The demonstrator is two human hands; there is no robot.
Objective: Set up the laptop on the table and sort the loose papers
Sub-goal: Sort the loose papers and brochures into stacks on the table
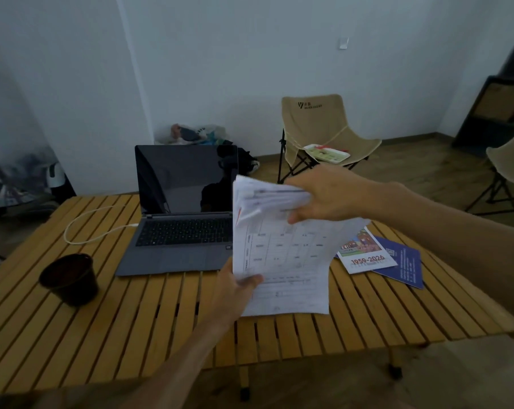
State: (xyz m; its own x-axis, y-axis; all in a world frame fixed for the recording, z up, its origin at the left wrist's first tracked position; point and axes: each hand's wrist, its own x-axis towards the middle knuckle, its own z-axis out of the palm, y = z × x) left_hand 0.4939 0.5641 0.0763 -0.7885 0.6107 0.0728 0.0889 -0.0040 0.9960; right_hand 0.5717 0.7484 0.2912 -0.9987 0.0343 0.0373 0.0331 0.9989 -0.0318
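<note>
I see the papers point(282, 249), white printed forms, bent and held up over the table point(131, 329) just right of the open, dark-screened laptop point(182, 214). Left hand point(235, 287) pinches the lower edge; right hand point(323, 196) grips the curled top. Two booklets point(377, 255) lie near the right edge. Dark cup point(69, 278) stands left; contents not visible.

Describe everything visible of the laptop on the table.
The laptop is grey with a black keyboard, open with its lid upright and its screen dark, showing only reflections. It sits on the slatted wooden table, toward the far edge. A white cable plugs into its left side. The papers held by both hands hide its right edge.
</note>
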